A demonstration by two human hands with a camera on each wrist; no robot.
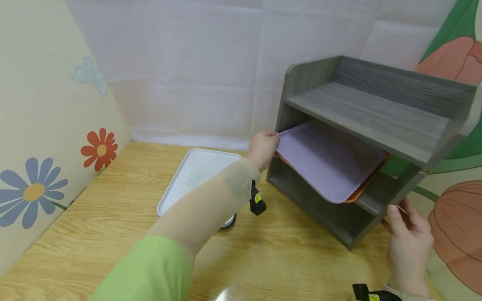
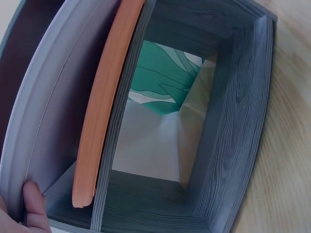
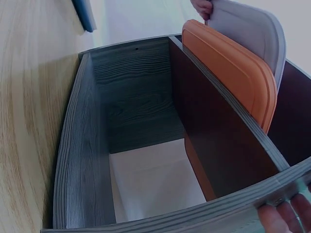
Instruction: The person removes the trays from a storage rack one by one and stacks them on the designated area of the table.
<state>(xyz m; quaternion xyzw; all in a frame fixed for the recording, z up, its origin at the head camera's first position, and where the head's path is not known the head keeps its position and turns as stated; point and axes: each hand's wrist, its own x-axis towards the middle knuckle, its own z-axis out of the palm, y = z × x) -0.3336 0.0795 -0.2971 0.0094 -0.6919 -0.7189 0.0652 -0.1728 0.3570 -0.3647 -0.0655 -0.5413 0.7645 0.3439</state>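
My left hand (image 1: 262, 149) pinches the left edge of a purple tray (image 1: 327, 159), which sticks out tilted from the middle level of a grey wooden shelf (image 1: 376, 113). Under it lies an orange tray (image 3: 228, 63), resting on the middle board; the left wrist view shows a gap between the two trays. My right hand (image 1: 409, 238) grips the front edge of the shelf's right side panel, thumb in front and fingers on the outer side. In the right wrist view only its fingertips (image 3: 274, 218) show.
A white tray (image 1: 196, 167) lies on the wooden table (image 1: 124, 217) to the left, partly covered by my left arm. Beside it a dark-rimmed object (image 1: 230, 222) peeks out, mostly hidden. White cloth (image 1: 207, 75) hangs behind; flower-printed panels (image 1: 34, 104) flank both sides.
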